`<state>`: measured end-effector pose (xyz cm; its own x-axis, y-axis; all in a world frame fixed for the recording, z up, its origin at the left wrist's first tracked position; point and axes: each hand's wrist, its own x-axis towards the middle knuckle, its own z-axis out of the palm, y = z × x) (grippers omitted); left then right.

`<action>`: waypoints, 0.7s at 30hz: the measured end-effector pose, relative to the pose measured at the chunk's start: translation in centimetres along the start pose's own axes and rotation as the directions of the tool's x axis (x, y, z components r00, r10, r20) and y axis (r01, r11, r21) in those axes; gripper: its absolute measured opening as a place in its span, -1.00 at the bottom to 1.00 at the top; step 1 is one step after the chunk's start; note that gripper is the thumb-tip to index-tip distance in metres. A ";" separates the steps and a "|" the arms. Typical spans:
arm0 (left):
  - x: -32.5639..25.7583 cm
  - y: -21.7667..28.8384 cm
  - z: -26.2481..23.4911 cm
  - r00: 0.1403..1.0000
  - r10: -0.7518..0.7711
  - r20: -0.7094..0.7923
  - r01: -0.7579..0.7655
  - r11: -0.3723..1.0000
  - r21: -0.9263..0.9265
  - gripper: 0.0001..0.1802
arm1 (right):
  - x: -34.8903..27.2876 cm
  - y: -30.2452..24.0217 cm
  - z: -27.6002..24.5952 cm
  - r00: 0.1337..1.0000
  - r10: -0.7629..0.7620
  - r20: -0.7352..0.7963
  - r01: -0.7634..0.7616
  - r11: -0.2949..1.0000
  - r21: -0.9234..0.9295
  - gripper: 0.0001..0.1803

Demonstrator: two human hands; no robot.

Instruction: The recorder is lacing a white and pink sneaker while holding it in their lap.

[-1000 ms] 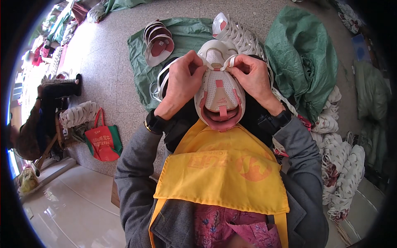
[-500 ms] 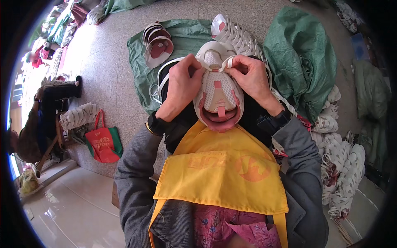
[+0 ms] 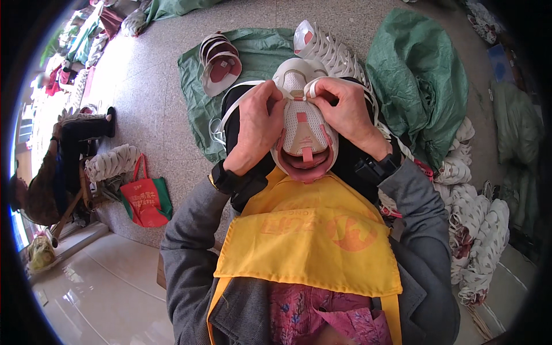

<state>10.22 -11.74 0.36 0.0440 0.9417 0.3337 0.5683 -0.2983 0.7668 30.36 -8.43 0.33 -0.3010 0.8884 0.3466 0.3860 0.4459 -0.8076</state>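
Note:
A white sneaker upper [image 3: 302, 129] with a pink collar and lining lies between my knees, its toe away from me and its opening toward me. My left hand [image 3: 260, 126] is closed in a pinch on the white shoelace at the left of the lacing. From the other side, my right hand [image 3: 348, 115] grips the white shoelace [image 3: 311, 87] near the lowest eyelets. The fingertips of both hands are partly hidden behind the knuckles. Loose lace hangs past the left side of my left hand. A yellow apron [image 3: 305, 247] covers my lap.
Nested shoe uppers [image 3: 220, 66] lie on a green sheet [image 3: 192, 69], with a row of white uppers [image 3: 330, 49] beyond the sneaker. At right are a green sack [image 3: 411, 75] and bundled white uppers [image 3: 477, 236]. A red-green bag [image 3: 144, 201] and another person [image 3: 57, 167] are at left.
My right hand has shifted slightly left and toward the lacing, and the lace there sits closer to the eyelets. My left hand stays almost where it was, still pinching.

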 end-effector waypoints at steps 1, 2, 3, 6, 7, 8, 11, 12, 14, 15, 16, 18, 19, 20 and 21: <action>0.0 0.1 -0.1 0.999 -0.038 0.009 0.038 0.999 -0.016 -0.84 | 0.2 0.0 -0.1 1.000 -0.030 0.001 0.030 0.999 -0.019 -0.86; -0.1 0.3 -0.2 0.997 -0.076 0.019 0.076 0.997 -0.032 -0.83 | 0.1 0.2 0.0 1.000 0.020 -0.009 -0.019 0.999 0.035 -0.85; -0.2 0.4 -0.2 0.993 -0.114 0.030 0.115 0.992 -0.047 -0.83 | -0.1 0.4 0.2 0.997 0.071 -0.017 -0.069 0.994 0.088 -0.84; 0.2 0.7 -0.7 0.993 -0.120 0.017 0.121 0.992 -0.025 -0.82 | -0.4 0.5 0.3 0.987 0.151 -0.062 -0.140 0.978 0.157 -0.80; 0.2 0.7 -0.7 0.993 -0.116 0.013 0.116 0.993 -0.015 -0.81 | -0.4 0.3 0.3 0.983 0.166 -0.082 -0.151 0.975 0.166 -0.78; 0.2 0.6 -0.6 0.994 -0.111 0.009 0.111 0.994 -0.004 -0.81 | -0.5 0.1 0.1 0.983 0.170 -0.075 -0.162 0.982 0.099 -0.76; 0.0 0.4 -0.5 0.993 -0.118 -0.020 0.118 0.993 0.007 -0.79 | -0.6 -0.4 -0.6 0.990 0.129 -0.065 -0.133 0.990 -0.057 -0.72; -0.1 0.4 -0.5 0.992 -0.124 -0.028 0.124 0.992 0.006 -0.79 | -0.7 -0.5 -0.8 0.994 0.086 -0.069 -0.091 0.993 -0.080 -0.71; -0.1 0.8 -0.6 0.992 -0.123 -0.035 0.123 0.992 -0.005 -0.77 | -0.8 -1.0 -1.0 0.998 0.010 -0.056 -0.016 0.995 -0.101 -0.70; -0.2 1.1 -0.6 0.992 -0.123 -0.039 0.122 0.992 -0.011 -0.76 | -0.9 -1.4 -1.0 0.999 -0.023 -0.039 0.019 0.995 -0.101 -0.70; -0.3 1.3 -0.7 0.992 -0.116 -0.045 0.116 0.993 -0.002 -0.75 | -1.0 -1.7 -1.1 0.998 -0.056 -0.022 0.054 0.994 -0.100 -0.71; -0.5 1.9 -0.8 0.993 -0.102 -0.055 0.103 0.994 0.018 -0.73 | -1.2 -2.1 -1.3 0.999 -0.039 0.023 0.041 0.995 -0.087 -0.70; -0.5 2.1 -0.8 0.995 -0.076 -0.059 0.077 0.997 0.023 -0.72 | -1.3 -2.3 -1.4 0.999 -0.030 0.045 0.033 0.996 -0.081 -0.70; -0.5 2.4 -0.8 0.997 -0.049 -0.063 0.051 0.998 0.028 -0.72 | -1.4 -2.5 -1.5 0.997 -0.034 0.063 0.040 0.995 -0.093 -0.70; -0.5 2.6 -0.8 0.997 -0.023 -0.067 0.026 0.999 0.034 -0.71 | -1.4 -2.8 -1.5 0.996 -0.039 0.081 0.047 0.993 -0.104 -0.70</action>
<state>11.04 -13.10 2.61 -0.0247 0.9357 0.3520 0.5969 -0.2687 0.7560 31.04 -10.71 2.83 -0.3857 0.8586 0.3376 0.4600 0.4962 -0.7363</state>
